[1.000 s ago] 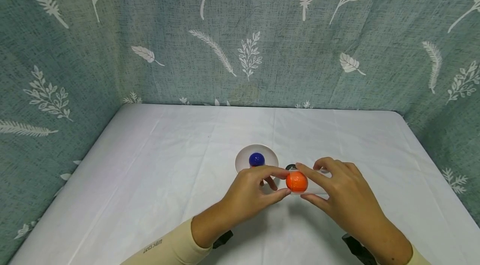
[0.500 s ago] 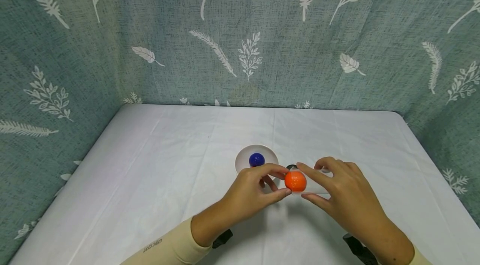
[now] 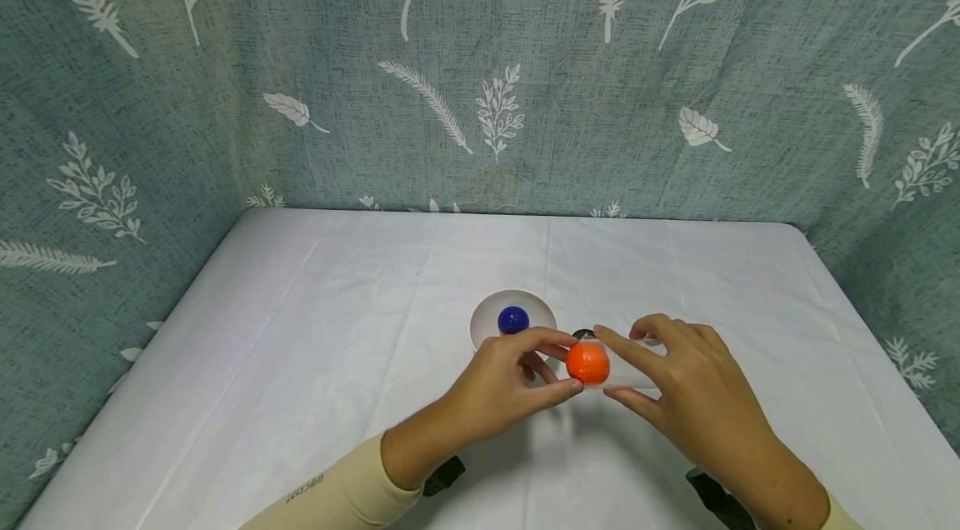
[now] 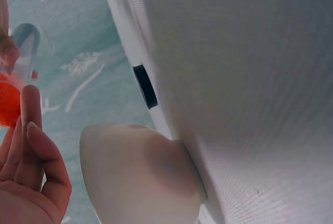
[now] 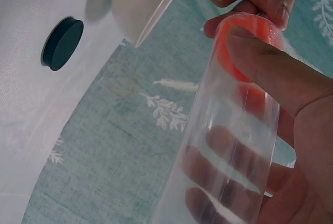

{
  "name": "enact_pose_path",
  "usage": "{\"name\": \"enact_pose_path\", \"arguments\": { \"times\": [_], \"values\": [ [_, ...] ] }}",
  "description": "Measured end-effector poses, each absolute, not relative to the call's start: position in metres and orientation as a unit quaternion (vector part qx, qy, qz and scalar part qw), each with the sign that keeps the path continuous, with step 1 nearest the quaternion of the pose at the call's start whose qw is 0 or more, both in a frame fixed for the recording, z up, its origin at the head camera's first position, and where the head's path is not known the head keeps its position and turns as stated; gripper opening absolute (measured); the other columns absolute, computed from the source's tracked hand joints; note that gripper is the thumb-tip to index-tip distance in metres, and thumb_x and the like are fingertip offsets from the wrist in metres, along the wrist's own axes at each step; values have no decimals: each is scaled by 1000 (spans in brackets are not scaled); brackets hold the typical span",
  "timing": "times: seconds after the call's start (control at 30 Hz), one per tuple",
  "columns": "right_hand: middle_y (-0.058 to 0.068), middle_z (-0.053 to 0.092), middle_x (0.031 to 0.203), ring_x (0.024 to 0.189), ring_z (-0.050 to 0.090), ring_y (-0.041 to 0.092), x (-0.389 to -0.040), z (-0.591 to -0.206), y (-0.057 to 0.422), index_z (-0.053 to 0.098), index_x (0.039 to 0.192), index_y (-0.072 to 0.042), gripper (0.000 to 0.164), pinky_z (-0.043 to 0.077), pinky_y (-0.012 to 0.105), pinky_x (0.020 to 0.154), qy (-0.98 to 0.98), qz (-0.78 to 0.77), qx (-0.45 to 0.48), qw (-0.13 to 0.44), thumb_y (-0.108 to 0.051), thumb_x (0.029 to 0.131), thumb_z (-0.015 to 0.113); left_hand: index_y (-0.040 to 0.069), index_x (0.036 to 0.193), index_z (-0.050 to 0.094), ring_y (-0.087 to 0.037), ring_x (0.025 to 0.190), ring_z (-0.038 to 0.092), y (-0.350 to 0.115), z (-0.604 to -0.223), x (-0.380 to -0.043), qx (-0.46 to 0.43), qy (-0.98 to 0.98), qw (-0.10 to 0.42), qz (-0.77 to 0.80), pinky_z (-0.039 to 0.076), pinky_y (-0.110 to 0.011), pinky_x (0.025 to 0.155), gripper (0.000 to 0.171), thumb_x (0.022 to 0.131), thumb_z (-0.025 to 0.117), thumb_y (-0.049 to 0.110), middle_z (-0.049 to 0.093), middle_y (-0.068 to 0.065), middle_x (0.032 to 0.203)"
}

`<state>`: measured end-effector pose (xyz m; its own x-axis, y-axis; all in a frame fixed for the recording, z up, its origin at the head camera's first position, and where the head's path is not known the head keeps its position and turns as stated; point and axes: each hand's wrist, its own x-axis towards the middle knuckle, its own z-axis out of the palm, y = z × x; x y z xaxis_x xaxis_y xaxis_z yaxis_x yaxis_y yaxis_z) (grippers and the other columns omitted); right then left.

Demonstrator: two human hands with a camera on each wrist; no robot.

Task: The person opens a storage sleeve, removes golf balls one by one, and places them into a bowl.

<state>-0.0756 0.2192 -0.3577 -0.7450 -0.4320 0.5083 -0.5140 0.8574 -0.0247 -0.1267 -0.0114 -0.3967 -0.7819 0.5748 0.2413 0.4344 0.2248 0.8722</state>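
Observation:
An orange ball (image 3: 588, 363) sits at the open end of a clear plastic tube (image 5: 200, 122). My left hand (image 3: 498, 380) pinches the ball between thumb and fingers at the tube's mouth. Round the tube's side my right hand (image 3: 690, 388) grips, its fingers showing through the clear wall in the right wrist view. Both hands hold these above the table. Behind the left hand stands a white bowl (image 3: 482, 320) with a blue ball (image 3: 513, 319) in it; the bowl's near part is hidden by that hand.
A dark round cap (image 5: 63, 43) lies on the white tablecloth (image 3: 360, 288) beside the bowl, partly hidden in the head view. A green leaf-patterned curtain (image 3: 315, 38) surrounds the table's back and sides.
The orange ball has shifted slightly left, outward at the tube's mouth. Both hands stay nearly where they were, and the bowl and blue ball have not moved.

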Motion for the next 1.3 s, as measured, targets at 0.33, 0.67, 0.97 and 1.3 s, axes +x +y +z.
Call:
{"name": "enact_pose_path", "arguments": {
  "times": [0.33, 0.67, 0.97, 1.3],
  "values": [
    [5, 63, 96, 86, 64, 24, -75, -356, 219, 69, 128, -27, 73, 51, 48, 81, -934, 80, 251, 240, -34, 59, 94, 18, 124, 67, -1, 77, 68, -13, -395, -127, 305, 784, 90, 533, 56, -22, 67, 44, 84, 82, 29, 73, 6, 112],
    [5, 62, 96, 86, 63, 23, -76, -359, 220, 68, 130, -28, 74, 52, 49, 81, -931, 84, 258, 244, -35, 61, 93, 16, 123, 67, -2, 76, 68, -13, -394, -128, 315, 781, 80, 533, 56, -23, 65, 41, 85, 81, 23, 74, 4, 111],
    [4, 62, 95, 85, 62, 21, -78, -361, 222, 68, 130, -26, 62, 52, 47, 79, -931, 93, 254, 246, -51, 76, 82, 19, 119, 67, -1, 79, 67, -18, -392, -129, 310, 789, 64, 527, 58, -37, 78, 36, 85, 80, 21, 72, 11, 106],
    [5, 62, 96, 86, 62, 20, -79, -361, 222, 67, 132, -24, 70, 51, 45, 77, -929, 99, 255, 251, -40, 68, 90, 19, 118, 68, -1, 77, 66, -22, -389, -134, 310, 796, 47, 517, 57, -36, 74, 36, 84, 79, 21, 71, 12, 103]
  ]
}}
